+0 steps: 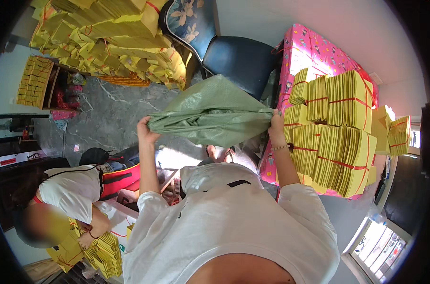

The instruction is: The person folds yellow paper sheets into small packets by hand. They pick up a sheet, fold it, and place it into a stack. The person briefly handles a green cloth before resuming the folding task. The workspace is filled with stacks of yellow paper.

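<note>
- Holding a light-green, woven-plastic sack [217, 106] stretched sideways in mid-air, in front of the wearer's torso, above the grey marbled floor [106, 106].
- Left hand [147, 131]: fingers pinching the sack's left end. Right hand [276, 127]: fingers pinching its right corner.
- Sack looks light, limp, slightly slippery, not fragile; folds sag mid-span, so best gripped by the edge at both ends and pulled taut.
- Edges: dark-blue padded chair [243, 59] beyond; pink print-covered desk [338, 52] with red-tied yellow paper bundles [338, 151] near right hand, tight there.
- More room leftward; white-shirted co-worker [72, 189] lower left, well apart.
</note>
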The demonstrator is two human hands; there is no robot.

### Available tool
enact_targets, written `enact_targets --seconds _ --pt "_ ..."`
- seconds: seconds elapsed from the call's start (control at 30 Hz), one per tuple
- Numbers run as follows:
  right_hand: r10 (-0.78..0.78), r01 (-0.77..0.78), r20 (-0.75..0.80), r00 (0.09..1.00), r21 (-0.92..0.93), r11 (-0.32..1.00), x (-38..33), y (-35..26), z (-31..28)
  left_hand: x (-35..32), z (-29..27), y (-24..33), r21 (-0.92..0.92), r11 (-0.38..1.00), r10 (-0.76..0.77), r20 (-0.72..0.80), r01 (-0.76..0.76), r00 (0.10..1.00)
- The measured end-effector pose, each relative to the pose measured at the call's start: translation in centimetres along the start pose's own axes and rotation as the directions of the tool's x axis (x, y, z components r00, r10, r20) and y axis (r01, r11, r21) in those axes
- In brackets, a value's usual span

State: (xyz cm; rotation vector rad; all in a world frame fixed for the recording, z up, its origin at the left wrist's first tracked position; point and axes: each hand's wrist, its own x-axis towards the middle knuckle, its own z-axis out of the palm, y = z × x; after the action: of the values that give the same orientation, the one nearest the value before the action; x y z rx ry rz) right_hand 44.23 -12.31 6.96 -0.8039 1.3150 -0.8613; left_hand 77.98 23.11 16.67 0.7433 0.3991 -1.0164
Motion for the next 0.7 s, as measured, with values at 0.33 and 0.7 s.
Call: enact_targets --seconds 0.33,0.7 --pt "0.101 0.543 0.755 0.648 -0.552 0.633 -5.7 -5.2 5.0 -3.9 5.1 -2.2 0.98 0.195 -0.063 0.046 -0.033 0.997" --pt "0.294 -0.395 0.754 0.588 -0.05 0.917 -8.4 -5.0 11.7 -3.9 6.5 0.7 0.376 0.909 0.157 0.09 -0.18 0.983"
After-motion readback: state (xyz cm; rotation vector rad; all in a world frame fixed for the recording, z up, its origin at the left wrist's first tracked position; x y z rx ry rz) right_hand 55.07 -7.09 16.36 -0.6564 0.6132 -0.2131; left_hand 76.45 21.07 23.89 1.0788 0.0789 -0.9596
